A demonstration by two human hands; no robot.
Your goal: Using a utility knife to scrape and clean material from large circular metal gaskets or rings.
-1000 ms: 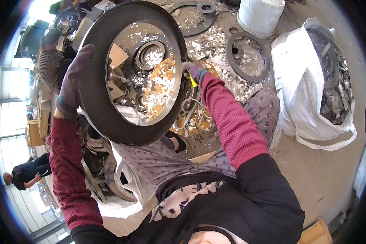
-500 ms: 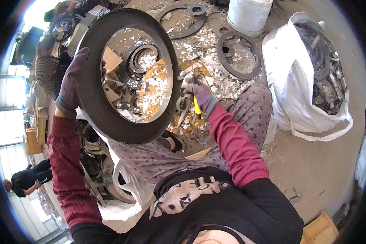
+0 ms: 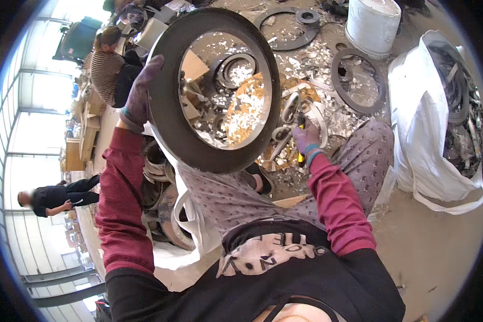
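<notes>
A large black rubber-like ring (image 3: 225, 162) is held up at a tilt in front of me. My left hand (image 3: 140, 96), in a purple glove, grips its left edge, thumb on the near face and the other fingers mostly hidden behind. To the right of the ring, my gloved right hand (image 3: 306, 136) is closed around a yellow-and-black utility knife (image 3: 301, 160). Pale curled strips (image 3: 322, 119) lie around the knife, just beyond the hand; whether the fingers also hold them I cannot tell. Below is an orange-brown board (image 3: 234, 114) strewn with white scraps.
A white sack (image 3: 416, 112) of dark trimmings stands at right, near a white bucket (image 3: 373, 27). Flat grey rings (image 3: 380, 92) lie among floor scraps. Another white sack (image 3: 196, 236) with rings is by my left leg. Two people, one in stripes (image 3: 104, 72), one in black (image 3: 53, 197), are at left.
The whole view has shifted, so most things appear farther right. My right hand with the knife is slightly lower, and the curled strips beyond it show more openly. The left hand keeps its hold.
</notes>
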